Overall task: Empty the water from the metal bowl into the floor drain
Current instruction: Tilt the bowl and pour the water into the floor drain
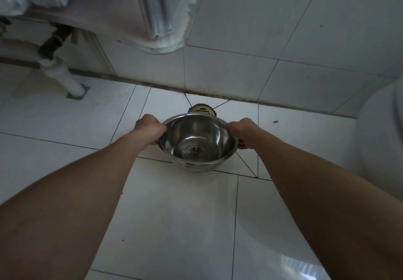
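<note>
A shiny metal bowl (197, 142) hangs above the white tiled floor, held by its rim on both sides. My left hand (150, 128) grips the left rim and my right hand (242, 131) grips the right rim. A little water and a dark speck lie at the bowl's bottom. The round floor drain (202, 110), yellowish with a dark ring, sits on the floor just beyond the bowl's far rim, close to the wall. The bowl hides its near part.
A white drain pipe (65, 77) enters the floor at the left under a sink counter. A white toilet (383, 138) stands at the right. The tiled wall (261, 72) rises just behind the drain. A metal frame post (156, 11) comes down at the upper middle.
</note>
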The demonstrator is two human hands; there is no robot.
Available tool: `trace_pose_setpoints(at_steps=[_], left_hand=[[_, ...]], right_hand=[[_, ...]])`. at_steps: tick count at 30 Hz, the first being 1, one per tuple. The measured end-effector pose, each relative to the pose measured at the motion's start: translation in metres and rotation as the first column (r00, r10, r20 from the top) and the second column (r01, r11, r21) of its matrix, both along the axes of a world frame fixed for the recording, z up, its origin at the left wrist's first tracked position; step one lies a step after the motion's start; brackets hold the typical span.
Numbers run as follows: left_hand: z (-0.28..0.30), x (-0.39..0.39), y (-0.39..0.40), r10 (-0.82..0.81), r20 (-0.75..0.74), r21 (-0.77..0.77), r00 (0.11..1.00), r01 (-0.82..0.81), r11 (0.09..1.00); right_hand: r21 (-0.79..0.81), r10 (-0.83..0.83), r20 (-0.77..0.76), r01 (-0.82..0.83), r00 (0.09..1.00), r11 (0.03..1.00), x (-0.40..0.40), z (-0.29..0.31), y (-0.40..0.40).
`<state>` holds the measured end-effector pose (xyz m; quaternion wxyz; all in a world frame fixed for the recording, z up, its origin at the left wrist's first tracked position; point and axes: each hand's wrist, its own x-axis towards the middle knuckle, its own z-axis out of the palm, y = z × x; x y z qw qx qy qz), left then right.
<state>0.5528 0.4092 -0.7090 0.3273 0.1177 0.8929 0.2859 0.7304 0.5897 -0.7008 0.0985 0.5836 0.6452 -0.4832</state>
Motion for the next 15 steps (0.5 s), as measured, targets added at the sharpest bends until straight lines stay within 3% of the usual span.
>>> trace_pose_setpoints(at_steps=[15], left_hand=[[0.0003,-0.0029,-0.0009,0.026,0.001,-0.002,1.0,-0.026,1.0]], right_hand=[[0.006,-0.005,0.002,0.005,1.0,1.0,-0.0013,0.0021,0.0013]])
